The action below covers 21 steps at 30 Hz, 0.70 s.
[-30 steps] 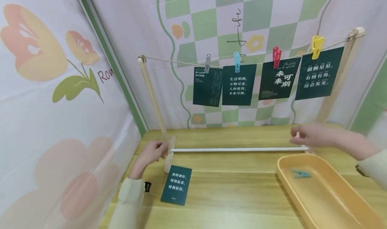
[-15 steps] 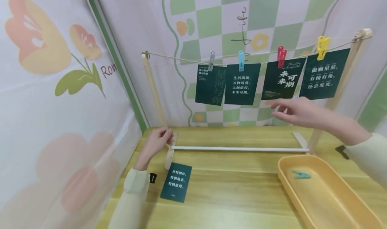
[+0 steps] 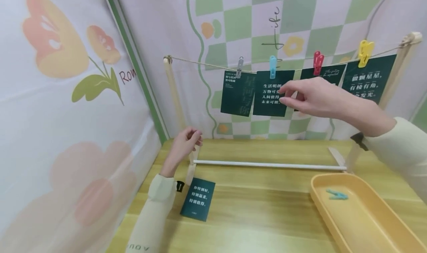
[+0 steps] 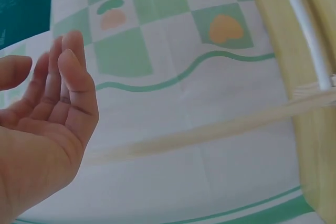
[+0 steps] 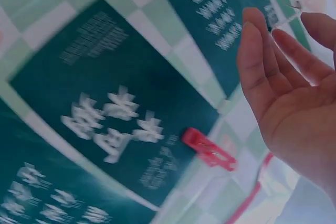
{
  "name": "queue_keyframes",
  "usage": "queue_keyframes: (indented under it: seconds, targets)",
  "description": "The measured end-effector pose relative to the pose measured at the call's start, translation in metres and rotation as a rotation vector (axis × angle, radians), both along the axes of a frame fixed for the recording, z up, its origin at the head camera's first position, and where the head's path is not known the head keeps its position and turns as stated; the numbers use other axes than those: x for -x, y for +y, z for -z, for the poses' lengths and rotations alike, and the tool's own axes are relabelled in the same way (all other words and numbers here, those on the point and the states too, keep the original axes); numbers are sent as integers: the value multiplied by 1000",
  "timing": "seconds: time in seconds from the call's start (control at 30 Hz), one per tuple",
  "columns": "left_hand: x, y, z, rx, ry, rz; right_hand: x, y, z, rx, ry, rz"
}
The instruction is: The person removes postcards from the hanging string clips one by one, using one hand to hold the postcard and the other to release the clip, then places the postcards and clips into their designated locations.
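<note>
Dark green printed cards hang from a twine line [image 3: 200,63], held by a grey clip [image 3: 239,67], a light-blue clip [image 3: 272,67], a red clip [image 3: 318,63] and a yellow clip [image 3: 366,53]. In the head view my right hand [image 3: 313,96], fingers loosely bent and holding nothing, overlaps the red-clipped card [image 3: 325,72]; its fingertips reach over the blue-clipped card [image 3: 273,110]. The right wrist view shows its bare palm [image 5: 294,108]. My left hand [image 3: 185,144] is raised by the left wooden post [image 3: 175,97], empty, fingers softly curved. Below it, another green card [image 3: 198,200] lies on the table.
An orange tray [image 3: 325,216] at the right holds one teal clip [image 3: 337,195]. A white rod [image 3: 267,165] joins the feet of the stand. The right post [image 3: 400,65] rises behind my right forearm. A patterned cloth [image 3: 150,30] encloses the back and left.
My right hand has risen from the rod's right end and swept left to the hanging cards. My left hand has lifted slightly from the left foot. The head view has shifted a little.
</note>
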<state>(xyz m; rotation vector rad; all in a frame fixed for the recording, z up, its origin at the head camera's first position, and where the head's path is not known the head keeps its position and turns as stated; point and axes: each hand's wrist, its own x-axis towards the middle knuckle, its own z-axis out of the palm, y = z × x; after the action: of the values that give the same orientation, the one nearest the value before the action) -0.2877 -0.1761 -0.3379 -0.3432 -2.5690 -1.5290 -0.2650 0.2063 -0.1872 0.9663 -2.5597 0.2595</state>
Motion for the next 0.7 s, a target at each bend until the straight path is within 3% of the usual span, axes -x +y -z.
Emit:
queue_keyframes:
  seconds: [0.13, 0.23, 0.47, 0.7]
  targets:
    - [5, 7, -8, -62, 49, 0, -2, -7, -17, -4, 83, -14]
    - [6, 11, -11, -103, 84, -15, -4, -13, -30, 39, 91, 11]
    - [7, 26, -8, -148, 84, 15, -6, -24, -44, 113, 72, 68]
    - [12, 30, -26, -179, 123, 27, 10, -44, -55, 110, -21, 86]
